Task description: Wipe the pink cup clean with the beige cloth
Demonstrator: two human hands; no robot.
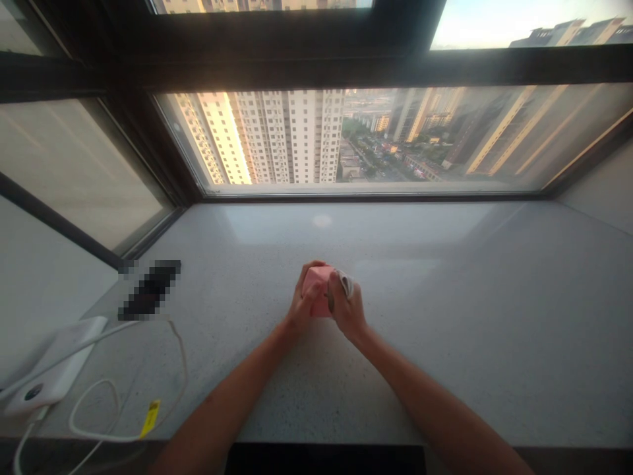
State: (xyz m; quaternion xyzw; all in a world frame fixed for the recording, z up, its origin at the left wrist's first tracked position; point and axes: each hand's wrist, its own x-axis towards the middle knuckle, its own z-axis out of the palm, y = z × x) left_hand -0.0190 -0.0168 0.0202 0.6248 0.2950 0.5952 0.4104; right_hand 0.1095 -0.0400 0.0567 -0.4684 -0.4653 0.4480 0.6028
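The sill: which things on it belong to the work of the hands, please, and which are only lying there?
Seem to belong:
- pink thing, held in the left hand
- pale thing, perhaps cloth, in the right hand

Seem just lying about:
- white device
- white cable
- yellow tag
- dark thing, too blurred to name

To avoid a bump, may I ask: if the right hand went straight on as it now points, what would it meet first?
The right hand would meet the pink object first; it seems to touch it now, though depth is unclear. The left hand holds it.
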